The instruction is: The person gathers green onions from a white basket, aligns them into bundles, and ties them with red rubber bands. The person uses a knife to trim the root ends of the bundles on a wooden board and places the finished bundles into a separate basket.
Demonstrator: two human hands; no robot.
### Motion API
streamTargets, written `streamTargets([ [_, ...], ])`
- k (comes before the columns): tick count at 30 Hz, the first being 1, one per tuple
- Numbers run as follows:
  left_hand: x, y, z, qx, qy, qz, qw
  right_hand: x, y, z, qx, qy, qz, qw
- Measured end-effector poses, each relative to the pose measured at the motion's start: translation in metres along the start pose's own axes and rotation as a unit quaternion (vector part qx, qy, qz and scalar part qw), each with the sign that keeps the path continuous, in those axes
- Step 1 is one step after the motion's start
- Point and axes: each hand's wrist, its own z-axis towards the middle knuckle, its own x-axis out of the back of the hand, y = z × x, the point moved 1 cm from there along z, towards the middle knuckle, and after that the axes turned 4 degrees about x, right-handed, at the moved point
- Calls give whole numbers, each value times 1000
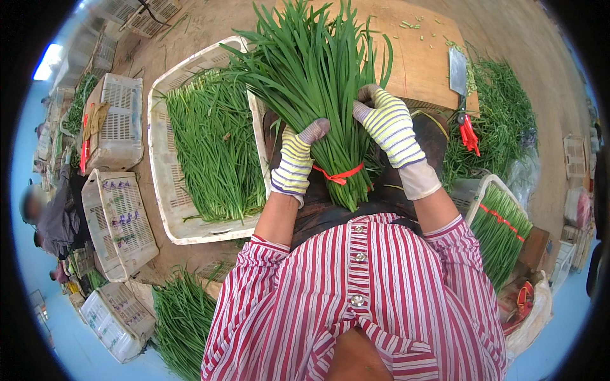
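Observation:
A thick bunch of green garlic chives [329, 95] stands over my lap, leaf tips pointing away from me. A red tie [339, 175] circles it near the cut stem ends. My left hand [298, 155], in a striped knit glove, grips the bunch from the left above the tie, thumb across the front. At the right edge of the leaves is my right hand [388, 124], gloved alike, with thumb and fingers curled close together against the bunch. Whether a leaf is pinched between those fingertips cannot be made out.
A white plastic crate [162, 190] of loose chives stands left. Ahead, a wooden board [429, 57] carries a cleaver [458, 71], with red ties [469, 135] by its handle. Chive scraps [500, 105] heap at right, above a crate [476, 205] of tied chives. A person [59, 219] is far left.

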Motion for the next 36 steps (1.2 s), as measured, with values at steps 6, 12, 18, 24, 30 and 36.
streamTargets([
  [6, 2, -1, 0, -5, -1, -11, 1000, 8, -6, -8, -104, -26, 314, 943],
  [12, -4, 2, -1, -21, 16, -45, 999, 9, 10, -12, -119, -12, 327, 938],
  [18, 4, 1, 0, -6, 12, -16, 1000, 30, -21, -15, 57, 194, 170, 964],
  [24, -12, 10, -4, -6, 8, 5, 1000, 22, -49, -16, 124, 75, 106, 984],
  [30, -10, 6, -6, -15, 13, 37, 999, 19, -27, -2, -40, 26, 23, 999],
  [36, -13, 7, -6, -16, 9, 19, 1000, 17, -22, 4, -66, -42, -31, 996],
])
